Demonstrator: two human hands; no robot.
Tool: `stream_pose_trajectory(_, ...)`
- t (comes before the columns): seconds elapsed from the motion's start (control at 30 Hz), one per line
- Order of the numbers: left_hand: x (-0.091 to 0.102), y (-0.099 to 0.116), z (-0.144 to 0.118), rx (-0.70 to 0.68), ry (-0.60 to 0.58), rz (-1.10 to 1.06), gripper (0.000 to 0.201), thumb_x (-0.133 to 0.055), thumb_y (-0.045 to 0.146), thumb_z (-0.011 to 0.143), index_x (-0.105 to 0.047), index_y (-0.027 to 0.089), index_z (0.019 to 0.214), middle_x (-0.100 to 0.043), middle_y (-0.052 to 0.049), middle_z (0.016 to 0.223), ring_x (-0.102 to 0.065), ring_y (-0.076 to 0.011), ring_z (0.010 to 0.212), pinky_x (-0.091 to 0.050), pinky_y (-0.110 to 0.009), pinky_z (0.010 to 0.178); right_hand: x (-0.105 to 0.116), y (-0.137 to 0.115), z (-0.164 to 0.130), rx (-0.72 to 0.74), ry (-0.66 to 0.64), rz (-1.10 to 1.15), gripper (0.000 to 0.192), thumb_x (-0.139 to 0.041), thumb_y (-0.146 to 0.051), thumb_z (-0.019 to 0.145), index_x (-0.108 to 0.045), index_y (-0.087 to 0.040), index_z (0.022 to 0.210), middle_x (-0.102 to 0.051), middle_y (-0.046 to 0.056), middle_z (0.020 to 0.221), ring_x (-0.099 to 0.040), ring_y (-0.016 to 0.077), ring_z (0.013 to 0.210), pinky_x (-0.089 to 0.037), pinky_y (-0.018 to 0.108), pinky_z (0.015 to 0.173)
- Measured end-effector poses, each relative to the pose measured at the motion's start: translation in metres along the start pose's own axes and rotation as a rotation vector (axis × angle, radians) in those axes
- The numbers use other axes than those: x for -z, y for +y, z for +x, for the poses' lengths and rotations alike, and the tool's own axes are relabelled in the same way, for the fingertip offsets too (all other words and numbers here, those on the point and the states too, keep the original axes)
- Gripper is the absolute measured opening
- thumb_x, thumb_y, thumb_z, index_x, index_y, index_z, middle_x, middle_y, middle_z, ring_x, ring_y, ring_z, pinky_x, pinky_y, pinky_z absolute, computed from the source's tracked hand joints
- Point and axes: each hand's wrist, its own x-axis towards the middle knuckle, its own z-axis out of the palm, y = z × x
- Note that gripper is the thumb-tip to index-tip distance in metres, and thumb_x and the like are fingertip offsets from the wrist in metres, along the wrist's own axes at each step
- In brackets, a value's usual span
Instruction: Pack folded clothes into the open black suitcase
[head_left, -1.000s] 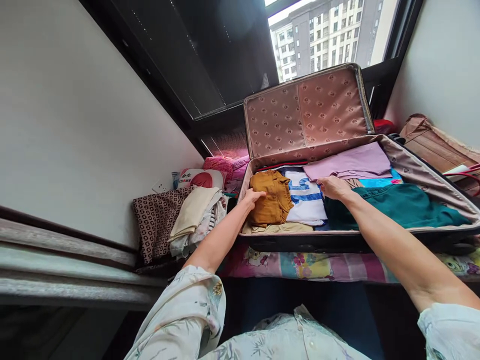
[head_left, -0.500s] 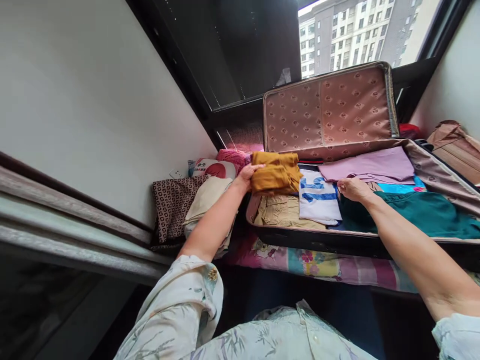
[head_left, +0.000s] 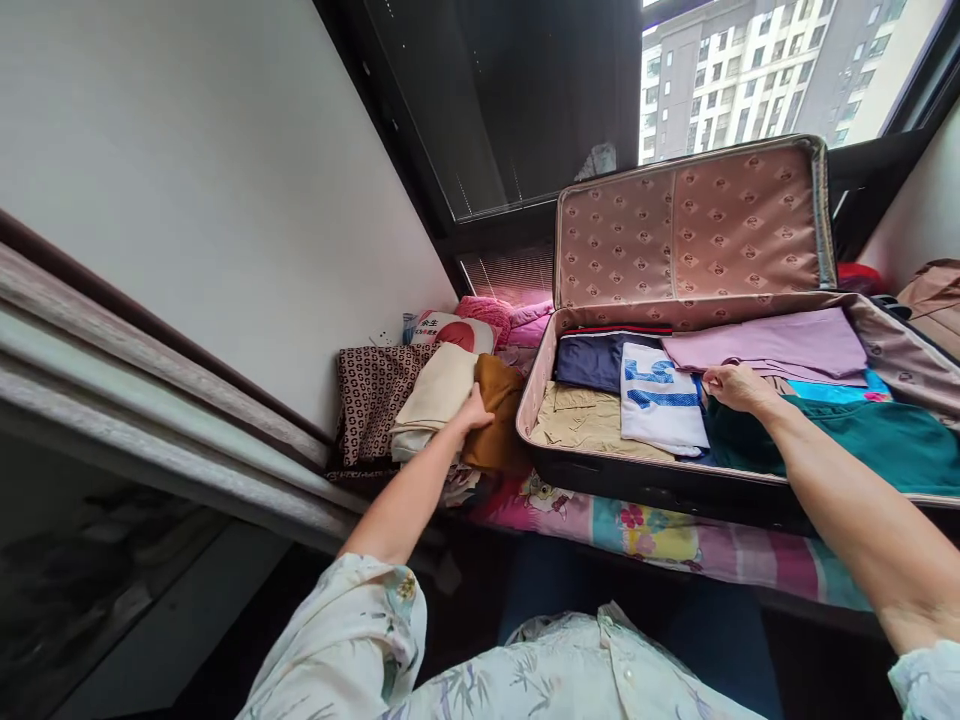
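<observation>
My left hand [head_left: 471, 412] is closed on a folded mustard-brown garment [head_left: 498, 400], left of the open suitcase [head_left: 570, 462]. That garment rests against a pile of folded cream cloth [head_left: 436, 388]. Over the suitcase, my right hand [head_left: 736, 387] has its fingers curled together at the near edge of a folded lilac garment [head_left: 772, 342]. Whatever those fingers pinch is hidden. Around it lie a white shirt with blue figures [head_left: 660, 400], a dark green garment [head_left: 862, 430], khaki clothing [head_left: 577, 418] and a folded navy garment [head_left: 589, 360].
The suitcase lid [head_left: 694, 235] leans upright against the window side. A brown patterned cloth [head_left: 379, 400] and a printed cushion [head_left: 450, 328] sit by the wall at left. Beneath the suitcase lies a colourful flowered cover [head_left: 637, 530]. Curtains [head_left: 187, 440] hang at far left.
My left hand has carried the mustard garment left and down, from above the suitcase to beside the cream pile, uncovering the navy garment. My right hand stays at the lilac edge. The view has shifted left.
</observation>
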Motion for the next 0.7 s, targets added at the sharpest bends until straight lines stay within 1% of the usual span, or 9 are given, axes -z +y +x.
stream_pose_trajectory(0.1,-0.033,-0.006,-0.004,0.099,0.031,0.219,0.114,-0.085,0.023,0.067,-0.023,0.007,0.161,-0.066,-0.031,0.132,-0.066,-0.0376,0.125,-0.047,-0.04,0.104,-0.001,0.002,-0.001,-0.013,0.002,0.001,0.033,-0.05,-0.021,0.095,-0.076,-0.014,0.113,-0.076,0.02,0.106,-0.071,0.0272,0.094,-0.045,0.032,0.08)
stream_pose_trajectory(0.2,-0.033,-0.002,-0.009,0.059,0.074,0.396,0.109,-0.077,0.02,0.077,-0.013,0.008,0.165,-0.062,-0.032,0.136,-0.062,-0.0393,0.13,-0.045,-0.043,0.106,-0.001,0.001,-0.001,-0.012,0.016,0.02,0.035,-0.049,-0.022,0.094,-0.077,-0.012,0.113,-0.076,0.02,0.105,-0.071,0.0293,0.094,-0.047,0.034,0.082)
stream_pose_trajectory(0.3,-0.019,0.016,-0.015,-0.083,0.237,0.496,0.094,-0.066,0.021,0.087,-0.015,0.008,0.165,-0.058,-0.032,0.141,-0.061,-0.0417,0.13,-0.045,-0.048,0.107,0.002,-0.003,-0.003,0.01,0.028,0.037,0.036,-0.049,-0.019,0.09,-0.077,-0.009,0.11,-0.075,0.022,0.105,-0.071,0.0314,0.097,-0.048,0.036,0.084)
stream_pose_trajectory(0.37,-0.015,0.038,-0.018,-0.246,0.375,0.471,0.083,-0.062,0.021,0.09,-0.025,0.009,0.163,-0.054,-0.029,0.146,-0.055,-0.0414,0.135,-0.042,-0.05,0.112,0.006,-0.007,-0.004,0.011,0.01,0.028,0.037,-0.047,-0.019,0.09,-0.076,-0.009,0.111,-0.074,0.024,0.105,-0.071,0.0324,0.099,-0.048,0.038,0.086)
stream_pose_trajectory(0.4,-0.018,0.052,-0.018,-0.331,0.401,0.423,0.078,-0.062,0.02,0.091,-0.03,0.01,0.162,-0.052,-0.026,0.149,-0.052,-0.0398,0.138,-0.04,-0.048,0.115,0.008,-0.009,-0.005,-0.003,0.001,0.024,0.037,-0.047,-0.019,0.091,-0.076,-0.008,0.112,-0.074,0.025,0.107,-0.071,0.0333,0.101,-0.048,0.038,0.086)
stream_pose_trajectory(0.43,-0.025,0.067,-0.018,-0.4,0.381,0.354,0.075,-0.063,0.02,0.09,-0.036,0.012,0.159,-0.052,-0.024,0.149,-0.052,-0.0376,0.138,-0.04,-0.046,0.116,0.01,-0.011,-0.007,-0.026,-0.002,0.021,0.038,-0.047,-0.021,0.092,-0.076,-0.008,0.113,-0.073,0.026,0.109,-0.071,0.0344,0.103,-0.049,0.039,0.087)
stream_pose_trajectory(0.5,-0.049,0.097,-0.017,-0.439,0.207,0.165,0.069,-0.069,0.021,0.088,-0.047,0.012,0.153,-0.059,-0.02,0.142,-0.06,-0.0334,0.128,-0.047,-0.041,0.111,0.014,-0.014,-0.009,-0.092,0.011,0.021,0.039,-0.047,-0.026,0.094,-0.075,-0.009,0.116,-0.072,0.027,0.115,-0.07,0.0358,0.108,-0.05,0.04,0.088)
stream_pose_trajectory(0.6,-0.104,0.138,-0.017,-0.247,-0.175,-0.217,0.057,-0.076,0.03,0.089,-0.06,0.013,0.14,-0.068,-0.015,0.124,-0.068,-0.0293,0.11,-0.055,-0.039,0.097,0.018,-0.015,-0.012,-0.191,0.039,0.012,0.043,-0.048,-0.037,0.097,-0.075,-0.012,0.12,-0.071,0.026,0.121,-0.069,0.034,0.113,-0.05,0.04,0.092)
stream_pose_trajectory(0.7,-0.16,0.166,-0.018,-0.122,-0.385,-0.439,0.043,-0.07,0.039,0.096,-0.063,0.015,0.131,-0.065,-0.012,0.128,-0.067,-0.0263,0.111,-0.058,-0.043,0.095,0.022,-0.016,-0.015,-0.261,0.042,0.019,0.045,-0.046,-0.038,0.099,-0.074,-0.014,0.125,-0.071,0.025,0.123,-0.069,0.0326,0.115,-0.051,0.039,0.094)
